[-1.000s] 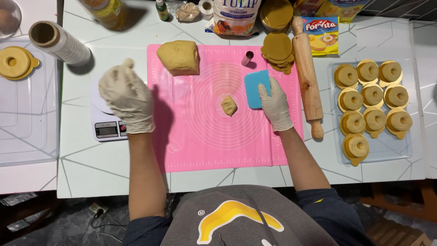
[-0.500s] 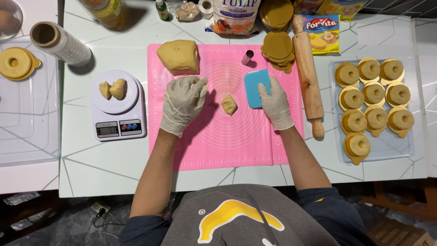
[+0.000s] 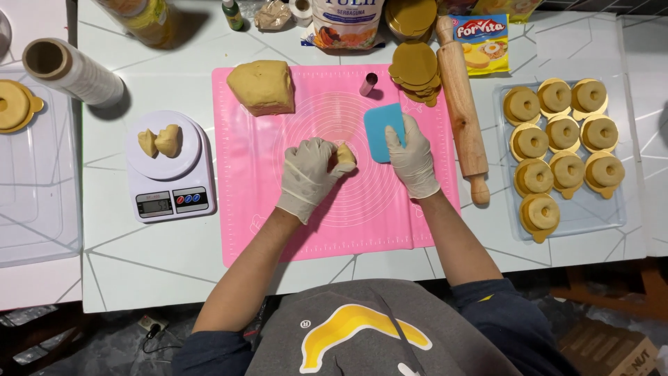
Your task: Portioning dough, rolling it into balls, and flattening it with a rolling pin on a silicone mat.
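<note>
My left hand [image 3: 308, 175], in a white glove, is closed around a small lump of yellow dough [image 3: 346, 153] in the middle of the pink silicone mat [image 3: 257, 209]. My right hand [image 3: 412, 159], also gloved, holds a blue plastic scraper [image 3: 381, 127] flat on the mat just right of that lump. A big block of dough [image 3: 262, 86] sits at the mat's far left corner. Two small dough pieces [image 3: 159, 141] lie on the white kitchen scale [image 3: 169, 167] to the left of the mat.
A wooden rolling pin [image 3: 463, 104] lies along the mat's right edge. A clear tray [image 3: 577, 216] at right holds several ring-shaped pastries on gold bases. Gold discs [image 3: 415, 66], a small metal cutter [image 3: 367, 84], a cling-film roll [image 3: 69, 69], packets and bottles line the back.
My left hand left the scale, crossed onto the mat and took hold of the small dough lump. Two dough pieces now show on the scale. My right hand stayed on the scraper.
</note>
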